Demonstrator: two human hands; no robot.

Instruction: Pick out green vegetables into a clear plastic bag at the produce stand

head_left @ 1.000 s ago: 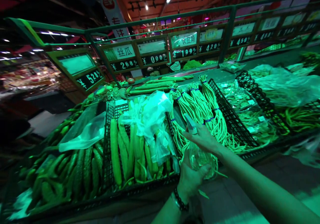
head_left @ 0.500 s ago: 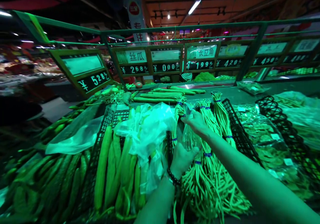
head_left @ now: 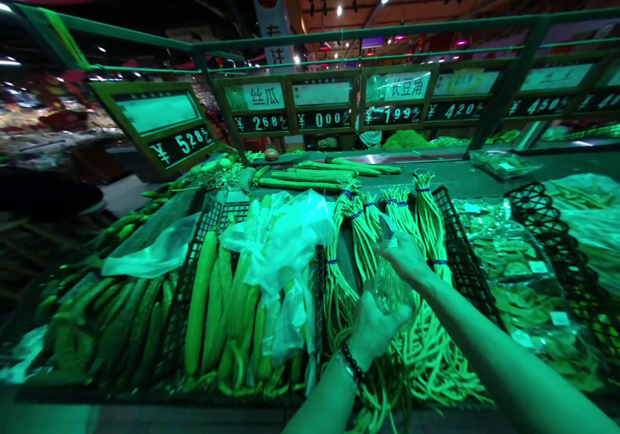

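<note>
While over beans (head_left: pixel 426 350), both hands (head_left: pixel 375 324) bag-clutching (head_left: pixel 387 289).

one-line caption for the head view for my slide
Both hands hold a clear plastic bag over bundled long beans.

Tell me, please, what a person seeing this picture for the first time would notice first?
In the centre foreground, the left hand and the right hand hold a clear plastic bag over the bundled long beans. Left of them, long green gourds fill a black crate. Behind, price signs hang in a row.
</note>
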